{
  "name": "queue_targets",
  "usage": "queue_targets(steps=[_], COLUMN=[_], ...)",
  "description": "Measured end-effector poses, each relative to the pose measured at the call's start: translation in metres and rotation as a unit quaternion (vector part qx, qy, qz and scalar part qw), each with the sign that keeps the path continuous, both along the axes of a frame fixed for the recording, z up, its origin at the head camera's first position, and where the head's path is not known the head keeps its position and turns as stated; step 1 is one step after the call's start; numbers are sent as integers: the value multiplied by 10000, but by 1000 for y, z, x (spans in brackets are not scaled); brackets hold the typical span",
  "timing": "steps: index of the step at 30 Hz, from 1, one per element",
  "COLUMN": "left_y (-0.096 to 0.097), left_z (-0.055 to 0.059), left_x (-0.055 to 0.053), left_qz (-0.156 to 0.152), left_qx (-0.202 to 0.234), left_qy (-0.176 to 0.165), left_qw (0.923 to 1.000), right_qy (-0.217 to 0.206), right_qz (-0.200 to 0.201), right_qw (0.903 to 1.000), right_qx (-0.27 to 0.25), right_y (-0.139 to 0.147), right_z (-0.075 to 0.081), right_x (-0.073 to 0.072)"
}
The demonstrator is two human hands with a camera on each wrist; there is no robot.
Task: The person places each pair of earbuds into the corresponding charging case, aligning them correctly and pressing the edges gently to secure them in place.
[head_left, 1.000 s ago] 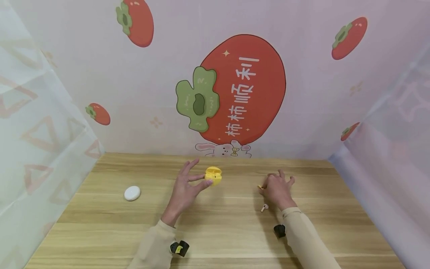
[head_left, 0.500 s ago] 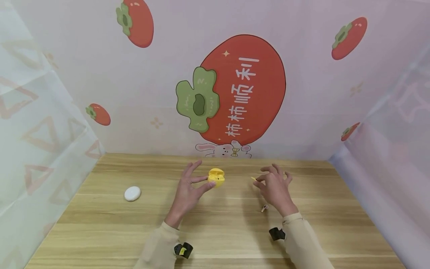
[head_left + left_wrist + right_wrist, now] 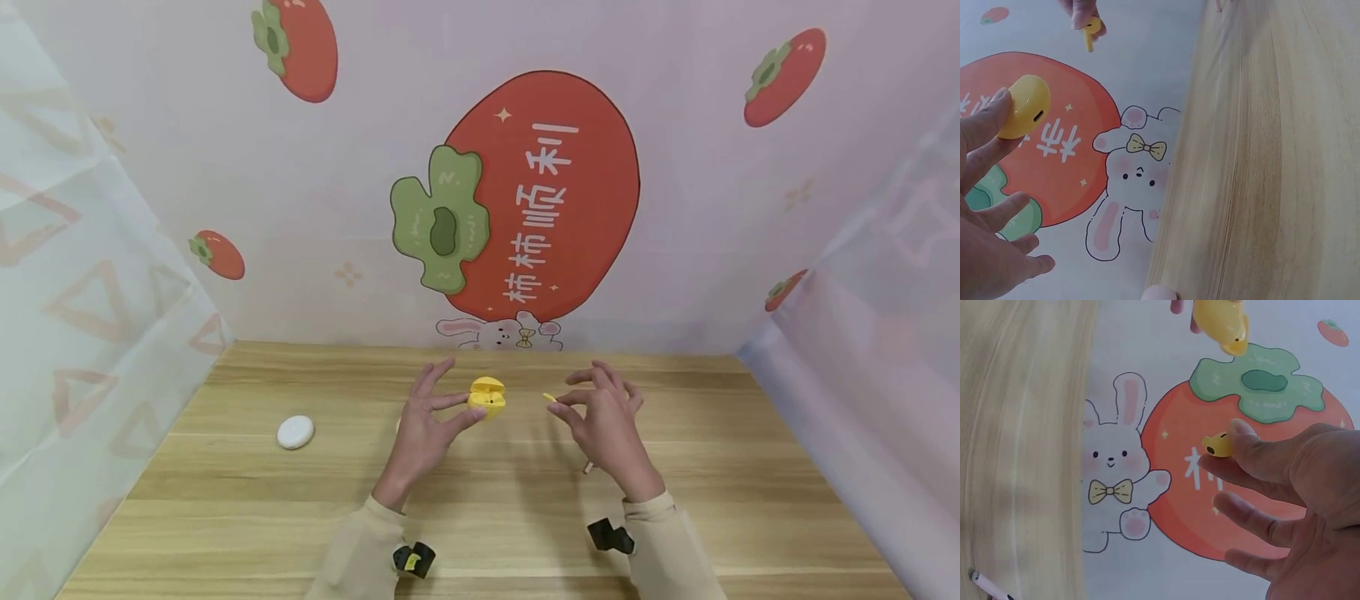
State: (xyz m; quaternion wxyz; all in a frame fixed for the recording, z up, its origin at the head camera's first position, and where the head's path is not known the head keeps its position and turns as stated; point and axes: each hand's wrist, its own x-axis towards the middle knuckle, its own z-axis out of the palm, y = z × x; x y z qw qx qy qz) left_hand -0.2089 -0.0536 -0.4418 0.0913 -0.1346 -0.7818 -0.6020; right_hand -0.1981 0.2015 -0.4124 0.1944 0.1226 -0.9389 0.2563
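My left hand (image 3: 422, 429) holds a yellow earbud charging case (image 3: 487, 402) between thumb and index finger, above the table, with its lid raised. In the left wrist view the case (image 3: 1027, 103) shows its rounded base and a small port. Thumb and index finger of my right hand (image 3: 611, 429) pinch a yellow earbud (image 3: 1215, 445), a short gap to the right of the case; its stem (image 3: 1090, 44) hangs down in the left wrist view. Under the right hand, a white earbud (image 3: 588, 468) lies on the table, mostly hidden by that hand.
A round white case (image 3: 296, 432) lies on the wooden table (image 3: 495, 517) at left. A small pale object (image 3: 398, 425) peeks out behind my left hand. A printed backdrop (image 3: 675, 250) rises at the table's far edge. Black wrist cameras (image 3: 414, 560) hang from both sleeves.
The right hand has lifted the yellow earbud and carried it left toward the case. My left hand has shifted slightly right with the case. The white earbud is now mostly covered.
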Motion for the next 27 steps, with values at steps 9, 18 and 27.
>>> queue_targets(steps=[9,18,27], left_y=[1,1,1], left_z=[2,3,4], left_x=[3,3,4], left_qz=[-40,-31,-42], left_qx=[5,-35,-30], left_qy=[-17,16,29], left_qw=[10000,10000,10000], right_qy=[-46,-52,-35], right_qz=[258,468,665], right_qw=[9991,9973,9946], right_qx=[-339,-565,-792], right_y=[-4,-8,-9], right_z=[10,14,17], right_x=[7,13,16])
